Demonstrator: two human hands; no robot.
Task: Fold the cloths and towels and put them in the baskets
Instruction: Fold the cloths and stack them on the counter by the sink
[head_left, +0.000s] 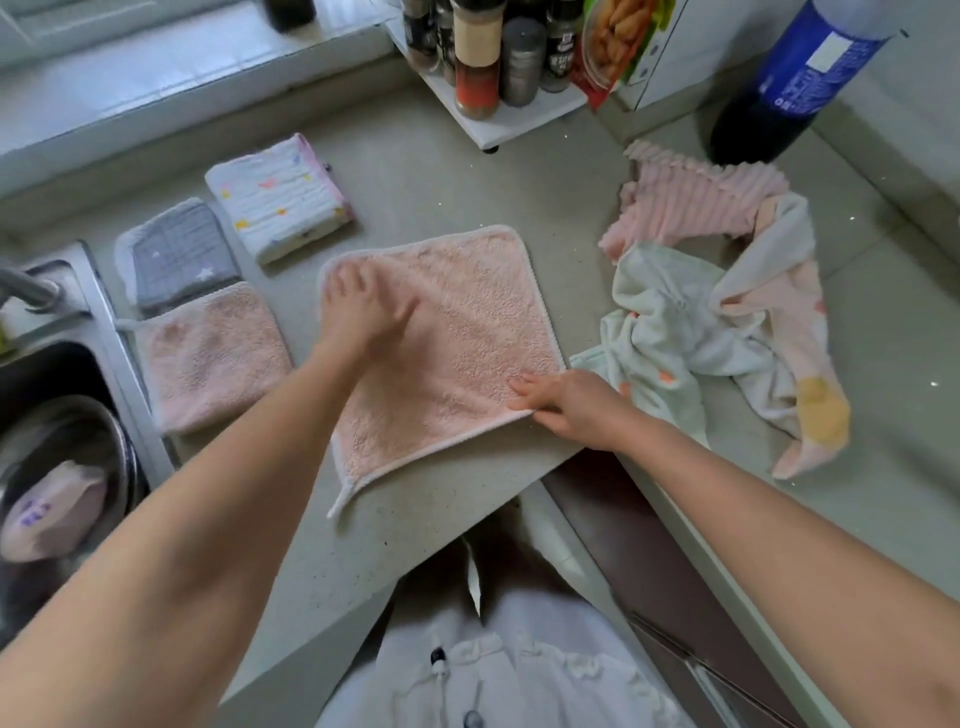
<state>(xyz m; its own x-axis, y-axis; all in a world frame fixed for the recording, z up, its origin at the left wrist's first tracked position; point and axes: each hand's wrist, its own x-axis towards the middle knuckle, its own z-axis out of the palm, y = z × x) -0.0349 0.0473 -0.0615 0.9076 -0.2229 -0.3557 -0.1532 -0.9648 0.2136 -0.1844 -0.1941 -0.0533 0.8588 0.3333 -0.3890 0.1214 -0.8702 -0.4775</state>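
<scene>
A pink square towel (467, 322) lies spread flat on the grey counter (431, 171). My left hand (363, 306) presses flat on its far left part, fingers spread. My right hand (566, 405) lies at the towel's near right corner with the fingertips on the hem. Three folded cloths sit to the left: a pink one (213, 358), a grey one with stars (182, 257) and a white one with coloured spots (280, 200). An unfolded heap lies to the right: a pale green cloth (670, 332), a ribbed pink cloth (701, 202) and a pink-and-white towel (795, 322).
A steel sink (67, 332) holding a metal bowl (78, 431) lies at the left. A white rack of spice jars (493, 57) stands at the back. A dark blue bottle (784, 88) stands back right. The counter's front edge runs just below the spread towel.
</scene>
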